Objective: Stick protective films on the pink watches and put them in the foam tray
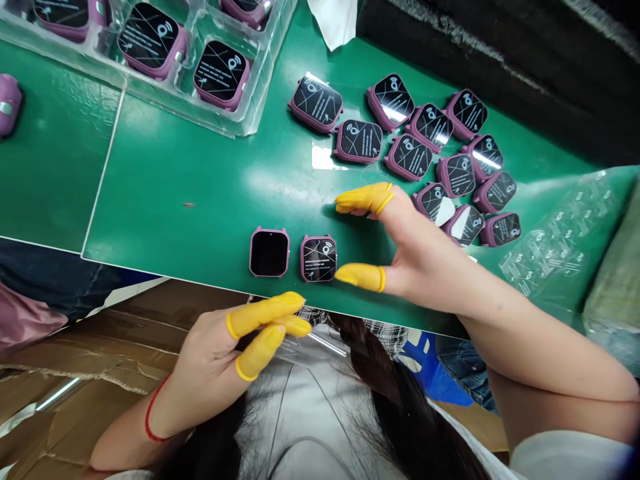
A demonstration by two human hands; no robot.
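Here a single head-worn camera is peering forward and steeply down over the green surface (pixel 200 187), sitting close enough that yellow-covered fingers (pixel 361 277) are showing large mid-frame; the wearer's white top (pixel 305 420) is filling the bottom centre, and the upper-left edge is cropping a clear plastic tray (pixel 241 124).

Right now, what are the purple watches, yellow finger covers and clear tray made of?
The watches look like smooth plastic, perhaps, with glossy fronts, glass or plastic, that catch the light. The finger covers seem thin, stretchy rubber: they cling tightly, with rolled edges. The tray looks like thin, shiny plastic, see-through with shaped pockets.
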